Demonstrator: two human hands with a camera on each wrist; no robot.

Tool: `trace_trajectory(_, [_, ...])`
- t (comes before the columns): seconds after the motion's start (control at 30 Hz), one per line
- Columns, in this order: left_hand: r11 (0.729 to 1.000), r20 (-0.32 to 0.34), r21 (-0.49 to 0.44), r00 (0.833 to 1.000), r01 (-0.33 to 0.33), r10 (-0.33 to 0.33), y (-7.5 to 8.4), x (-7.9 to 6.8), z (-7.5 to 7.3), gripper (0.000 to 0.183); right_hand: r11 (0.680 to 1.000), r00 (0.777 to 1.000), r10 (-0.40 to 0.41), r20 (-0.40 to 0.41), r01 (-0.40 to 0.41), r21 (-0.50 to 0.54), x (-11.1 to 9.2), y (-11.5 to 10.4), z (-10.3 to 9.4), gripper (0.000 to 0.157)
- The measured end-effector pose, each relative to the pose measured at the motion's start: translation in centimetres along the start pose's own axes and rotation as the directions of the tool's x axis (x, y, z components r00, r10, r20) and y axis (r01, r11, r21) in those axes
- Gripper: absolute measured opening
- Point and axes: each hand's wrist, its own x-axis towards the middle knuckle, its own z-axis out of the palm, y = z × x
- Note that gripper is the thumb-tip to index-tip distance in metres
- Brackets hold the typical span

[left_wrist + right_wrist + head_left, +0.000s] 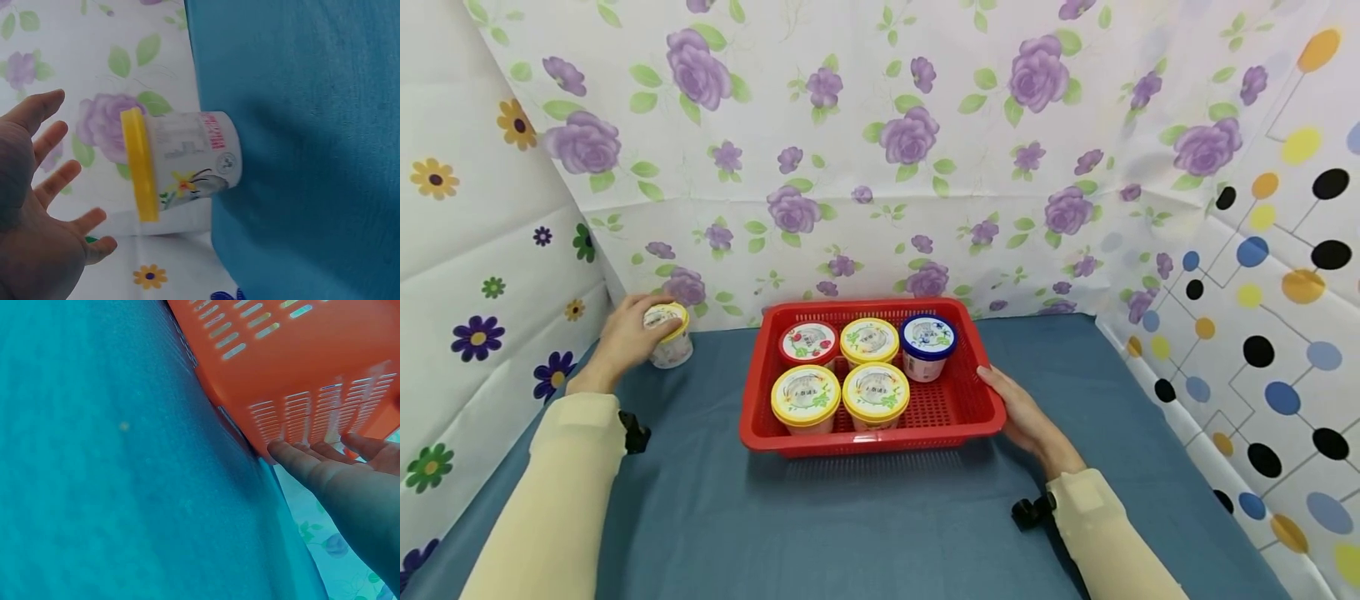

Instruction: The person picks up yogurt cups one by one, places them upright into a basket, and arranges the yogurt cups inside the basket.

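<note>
At the back left, a yellow-lidded paper tub (672, 352) stands on the blue cloth. My left hand (634, 335) is around its lid in the head view. In the left wrist view that hand (47, 206) has its fingers spread, with a gap to the yellow lid (140, 165). A red plastic basket (880, 442) carries several lidded tubs: a red-lidded one (808, 342), a blue-lidded one (928, 335) and three yellow-lidded ones. My right hand (1026, 414) holds the basket's right side, thumb on the rim; its fingers (294, 459) lie along the slotted outer wall.
A blue cloth (850, 525) covers the table. Behind it hangs a white sheet with purple roses (910, 137). Patterned sheets also close off the left side (475, 258) and the dotted right side (1285, 317). The basket's right end has bare slotted floor (951, 408).
</note>
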Motion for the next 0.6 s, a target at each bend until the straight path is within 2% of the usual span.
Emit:
trace_trajectory(0.3, [0.995,-0.005,0.025,0.995,0.098,-0.098,-1.7,0.2,0.5,0.068,1.0,1.0,-0.003,0.001,0.003,0.007,0.0,0.0,0.0,0.064])
trace_trajectory(0.6, [0.993,0.04,0.036,0.993,0.109,-0.11,-2.5,0.5,1.0,0.071,1.0,1.0,0.006,-0.008,-0.006,0.003,0.0,0.0,0.1,0.063])
